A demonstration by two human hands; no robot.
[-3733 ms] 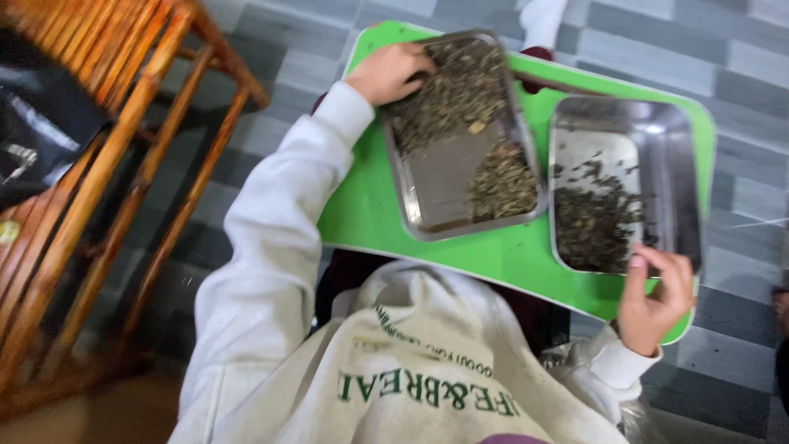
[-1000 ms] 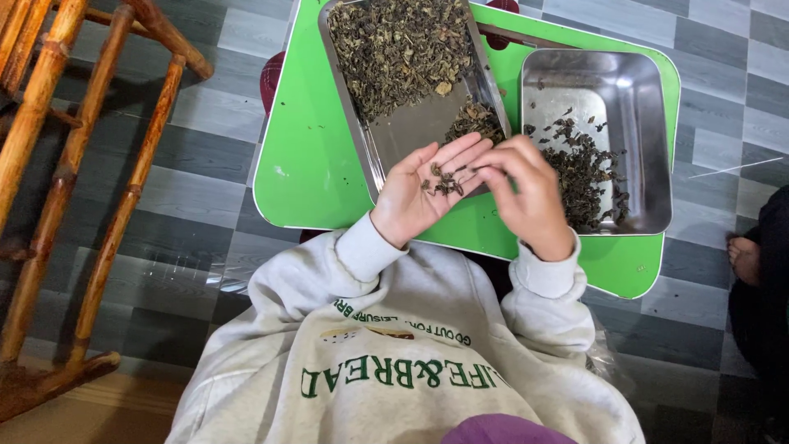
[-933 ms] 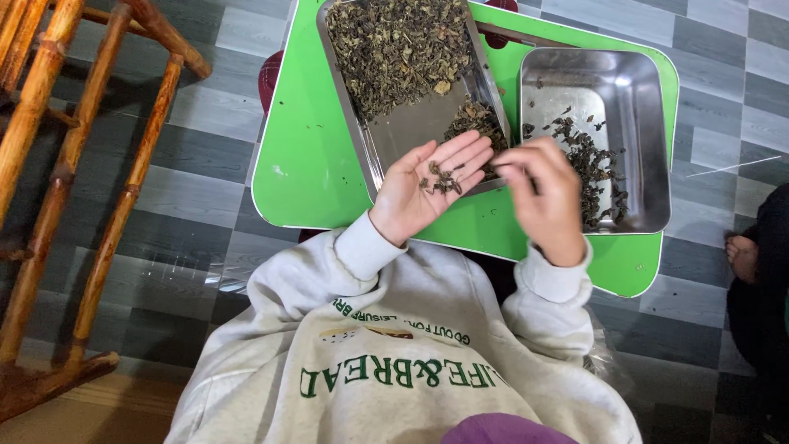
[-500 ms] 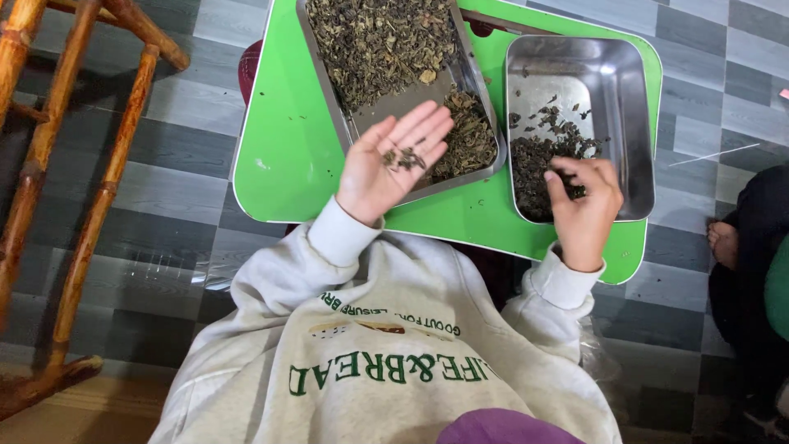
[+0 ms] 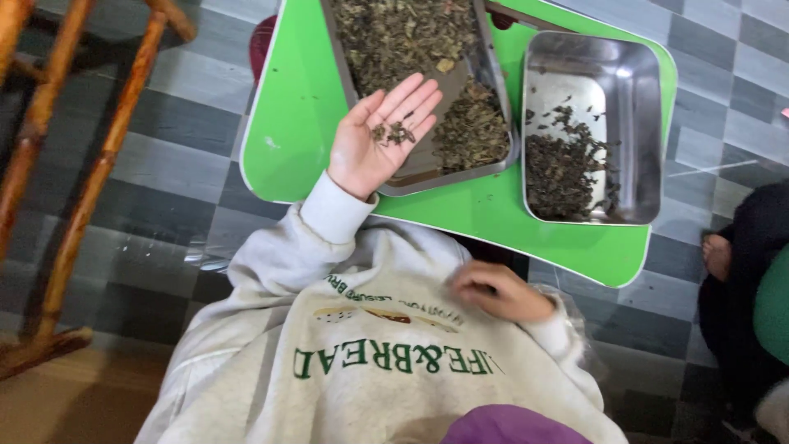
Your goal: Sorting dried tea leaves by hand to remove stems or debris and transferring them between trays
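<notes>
Right hand [image 5: 497, 292] just pulled back from the right tray [image 5: 593, 49] to the chest, fingers loosely curled, empty as far as I can tell. Left hand [image 5: 380, 140] stays palm-up, fingers spread, leaves [image 5: 393, 132] on it (over the left tray [image 5: 415, 168]), so that pick looks dropped off.

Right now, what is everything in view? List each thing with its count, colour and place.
table: one, green, centre top.
flat tray: one, steel, on the table's left part, mostly covered with dried leaves.
deep tray: one, steel, on the table's right part, holding darker bits.
dried bits: a few, dark, in the open palm.
wooden frame: one, brown, far left.
floor: grey tiles.
another person: one, dark clothes, right edge.
sweatshirt: one, cream.
left hand: open, palm up, above the flat tray.
right hand: blurred, against the sweatshirt.
</notes>
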